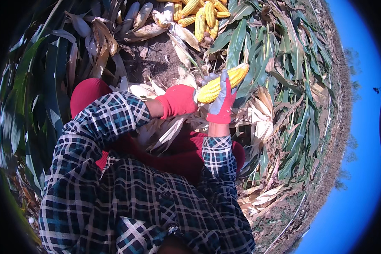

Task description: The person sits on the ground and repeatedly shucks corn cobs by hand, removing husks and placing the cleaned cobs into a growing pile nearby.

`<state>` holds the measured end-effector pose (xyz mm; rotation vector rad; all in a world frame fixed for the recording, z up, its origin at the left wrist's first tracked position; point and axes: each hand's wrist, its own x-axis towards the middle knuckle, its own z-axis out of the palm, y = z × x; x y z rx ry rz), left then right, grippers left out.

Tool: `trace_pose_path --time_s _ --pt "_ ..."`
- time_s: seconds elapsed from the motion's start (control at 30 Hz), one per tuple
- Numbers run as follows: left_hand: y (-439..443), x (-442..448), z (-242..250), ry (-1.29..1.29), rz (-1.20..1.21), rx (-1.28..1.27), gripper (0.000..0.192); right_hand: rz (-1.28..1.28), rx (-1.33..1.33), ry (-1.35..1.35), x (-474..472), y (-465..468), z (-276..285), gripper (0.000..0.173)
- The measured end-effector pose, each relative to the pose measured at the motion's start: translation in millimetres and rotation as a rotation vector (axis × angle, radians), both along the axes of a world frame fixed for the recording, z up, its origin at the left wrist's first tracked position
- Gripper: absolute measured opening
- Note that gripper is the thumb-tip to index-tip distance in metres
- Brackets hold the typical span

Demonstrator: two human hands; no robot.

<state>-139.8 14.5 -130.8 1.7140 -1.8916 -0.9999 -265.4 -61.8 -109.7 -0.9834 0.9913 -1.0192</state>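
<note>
My right hand (223, 103), in a red glove with a grey coated palm, grips a bare yellow corn cob (214, 89). The cob is tilted, its pale tip up and to the right. My left hand (179, 101), in a matching red glove, is curled beside the cob's lower end. Its back faces me, so its fingers and anything in them are hidden. Dry pale corn husks (170, 135) lie beneath both hands, between my red-clad legs (90, 95).
Husked yellow cobs (200, 22) lie heaped ahead on brown soil (155, 63). Pale ears in husk (143, 31) lie left of the heap. Cut green corn stalks and leaves (292, 73) spread along the right, with more leaves (28, 85) at left. A loose dry husk (262, 117) sits right of my right hand.
</note>
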Motion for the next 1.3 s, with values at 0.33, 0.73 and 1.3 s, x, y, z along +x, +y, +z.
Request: trace_pose_path --time_s 0.33,0.73,1.3 --pt "7 -13 -5 -0.368 -0.505 -0.013 0.044 -0.209 0.297 -0.684 -62 -55 -9 0.032" --pt "1 -4 21 0.528 0.046 -0.227 0.048 -0.297 0.274 -0.576 -52 -55 -20 0.042" --pt "53 -14 53 0.158 -0.565 -0.594 0.038 -0.305 0.614 -0.243 -41 -50 -103 0.056"
